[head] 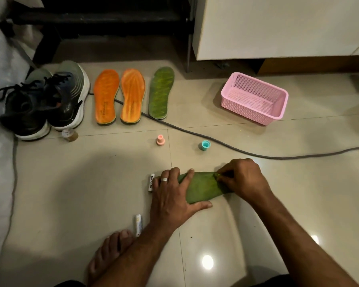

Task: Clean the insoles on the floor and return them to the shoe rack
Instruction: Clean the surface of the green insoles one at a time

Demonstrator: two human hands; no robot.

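On the floor (50,183), at six o'clock of the view, the person works on a green insole (201,188) lying flat on the tiles. At twelve o'clock stands the dark rack (102,19), and below it, at eleven, shoes (44,100), two orange insoles (119,96) and a second green one (161,93) lie in a row. A pink basket (255,98) sits at one o'clock, with a grey cable (216,145) running across between.

The left hand (174,195) lies spread, pressing the near insole down, its grip released. The right hand (244,176) is pinched shut over something small at the insole's far end; what it holds cannot be told.

The step in hand looks like cleaning this fourth insole. The next move probably calls for steady pressure from the left while the right rubs along its length, then carrying it to the row.
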